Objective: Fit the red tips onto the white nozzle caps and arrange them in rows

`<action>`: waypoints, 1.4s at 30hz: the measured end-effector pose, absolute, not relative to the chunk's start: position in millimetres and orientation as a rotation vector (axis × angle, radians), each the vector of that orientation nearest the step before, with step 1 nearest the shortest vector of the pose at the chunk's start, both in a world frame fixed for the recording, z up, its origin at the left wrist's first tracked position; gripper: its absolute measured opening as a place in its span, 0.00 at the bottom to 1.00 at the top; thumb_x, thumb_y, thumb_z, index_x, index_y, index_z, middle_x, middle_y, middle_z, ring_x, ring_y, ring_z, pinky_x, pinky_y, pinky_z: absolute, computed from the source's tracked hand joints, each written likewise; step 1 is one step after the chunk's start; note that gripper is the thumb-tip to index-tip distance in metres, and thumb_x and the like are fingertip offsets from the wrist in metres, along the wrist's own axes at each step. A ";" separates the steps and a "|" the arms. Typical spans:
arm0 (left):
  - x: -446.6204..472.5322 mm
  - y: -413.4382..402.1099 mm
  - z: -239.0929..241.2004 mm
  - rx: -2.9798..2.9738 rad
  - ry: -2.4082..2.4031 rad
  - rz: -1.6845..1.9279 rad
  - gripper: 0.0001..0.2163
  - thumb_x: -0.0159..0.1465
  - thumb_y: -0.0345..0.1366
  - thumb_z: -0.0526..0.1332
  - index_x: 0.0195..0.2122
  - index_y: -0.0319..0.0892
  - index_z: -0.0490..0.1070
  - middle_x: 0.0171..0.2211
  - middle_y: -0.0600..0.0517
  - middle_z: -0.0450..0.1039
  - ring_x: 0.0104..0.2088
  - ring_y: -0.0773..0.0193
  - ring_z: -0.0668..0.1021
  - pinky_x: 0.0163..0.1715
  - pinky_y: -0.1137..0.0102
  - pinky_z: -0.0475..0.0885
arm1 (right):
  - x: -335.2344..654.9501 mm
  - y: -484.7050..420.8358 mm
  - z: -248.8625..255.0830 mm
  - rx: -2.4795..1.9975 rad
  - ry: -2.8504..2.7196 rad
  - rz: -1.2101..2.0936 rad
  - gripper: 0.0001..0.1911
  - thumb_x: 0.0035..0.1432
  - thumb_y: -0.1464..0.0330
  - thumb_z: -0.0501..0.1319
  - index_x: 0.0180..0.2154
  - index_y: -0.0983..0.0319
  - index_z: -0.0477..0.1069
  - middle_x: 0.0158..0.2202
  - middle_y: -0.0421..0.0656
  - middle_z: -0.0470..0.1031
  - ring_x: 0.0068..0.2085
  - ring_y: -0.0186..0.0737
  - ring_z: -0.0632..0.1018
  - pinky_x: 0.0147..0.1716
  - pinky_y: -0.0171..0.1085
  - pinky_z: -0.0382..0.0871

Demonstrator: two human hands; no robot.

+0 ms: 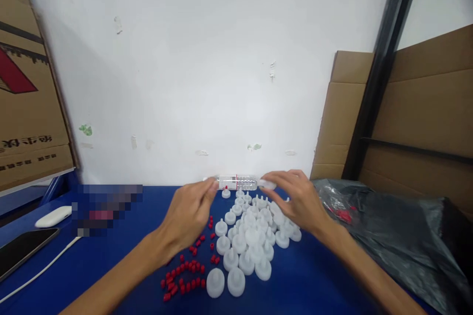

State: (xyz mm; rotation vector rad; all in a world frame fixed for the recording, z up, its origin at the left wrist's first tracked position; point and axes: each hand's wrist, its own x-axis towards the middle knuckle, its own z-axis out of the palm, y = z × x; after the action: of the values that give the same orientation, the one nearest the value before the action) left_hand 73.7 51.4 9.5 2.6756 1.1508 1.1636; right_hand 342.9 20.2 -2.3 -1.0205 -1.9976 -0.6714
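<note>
At the left of the blue worktop (125,243) lie a black rectangular phone (27,254) and a thin white cable (48,266).

1. Beyond the white cap pile (247,243), the left hand (189,210) is overlapping the left end of the clear bottle (246,183); its fingers are obscuring anything between them.
2. Behind the pile's right side, the right hand (297,197) is partly covering a white cap (267,184).
3. Within the pile, caps are hiding one another, defying a count.
4. Far left of the pile, pixel blocks are masking an object (107,206); the frame is cutting off the phone (27,252), the white cable (40,274) and the carton (29,74).
5. Right of the pile, clear film (330,196) is blurring red contents (344,215); the frame is cropping the black plastic (402,241).
6. Nearer than the pile, both forearms are running out of frame.
</note>
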 end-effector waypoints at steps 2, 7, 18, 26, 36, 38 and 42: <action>67.9 57.1 11.1 2.692 1.250 1.127 0.18 0.76 0.40 0.45 0.27 0.45 0.56 0.23 0.57 0.64 0.23 0.64 0.67 0.27 0.68 0.59 | 344.1 18.9 0.0 -1.096 -1.887 -0.516 0.09 0.68 0.67 0.62 0.50 0.56 0.71 0.44 0.42 0.80 0.41 0.42 0.79 0.46 0.45 0.67; 69.0 68.8 -3.2 2.936 1.314 0.894 0.08 0.73 0.35 0.51 0.40 0.44 0.68 0.38 0.50 0.72 0.36 0.58 0.75 0.32 0.66 0.63 | 324.6 9.0 -0.2 -1.086 -2.002 -0.057 0.02 0.68 0.66 0.61 0.43 0.54 0.71 0.48 0.39 0.79 0.50 0.43 0.77 0.51 0.44 0.67; 64.5 77.6 -18.8 3.107 1.273 0.769 0.10 0.72 0.32 0.52 0.40 0.43 0.73 0.40 0.48 0.72 0.40 0.58 0.76 0.29 0.66 0.66 | 324.2 9.2 -2.6 -1.191 -2.148 0.147 0.07 0.65 0.59 0.64 0.37 0.55 0.75 0.37 0.38 0.79 0.41 0.41 0.77 0.47 0.44 0.65; 65.8 79.5 -19.7 3.118 1.257 0.731 0.10 0.72 0.31 0.52 0.39 0.43 0.73 0.40 0.48 0.72 0.41 0.57 0.76 0.31 0.66 0.68 | 328.8 10.1 -2.5 -1.262 -2.171 0.182 0.09 0.65 0.58 0.63 0.38 0.54 0.77 0.38 0.38 0.79 0.43 0.43 0.77 0.48 0.44 0.64; 66.0 78.1 -20.0 3.097 1.267 0.711 0.09 0.71 0.32 0.53 0.41 0.43 0.73 0.41 0.48 0.74 0.43 0.56 0.76 0.30 0.66 0.67 | 328.5 8.8 1.3 -1.297 -2.232 0.300 0.10 0.66 0.58 0.61 0.39 0.54 0.78 0.40 0.37 0.82 0.45 0.44 0.78 0.49 0.43 0.64; 66.8 77.8 -19.0 3.082 1.278 0.709 0.09 0.71 0.33 0.53 0.40 0.43 0.73 0.39 0.48 0.75 0.44 0.54 0.75 0.30 0.66 0.66 | 328.7 8.7 2.2 -1.297 -2.228 0.289 0.11 0.67 0.57 0.60 0.39 0.54 0.78 0.40 0.38 0.82 0.44 0.44 0.78 0.48 0.43 0.65; 68.1 75.2 -17.0 3.031 1.240 0.684 0.10 0.71 0.35 0.54 0.35 0.44 0.72 0.34 0.50 0.76 0.42 0.54 0.75 0.31 0.66 0.66 | 329.0 9.0 3.2 -1.287 -2.217 0.253 0.13 0.68 0.56 0.59 0.39 0.55 0.79 0.39 0.38 0.82 0.43 0.43 0.79 0.47 0.42 0.65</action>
State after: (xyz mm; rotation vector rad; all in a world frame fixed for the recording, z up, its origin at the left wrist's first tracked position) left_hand 68.1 75.2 -17.0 3.0307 1.2398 0.6841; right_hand 329.0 9.0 3.2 -1.2869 -2.2166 0.2528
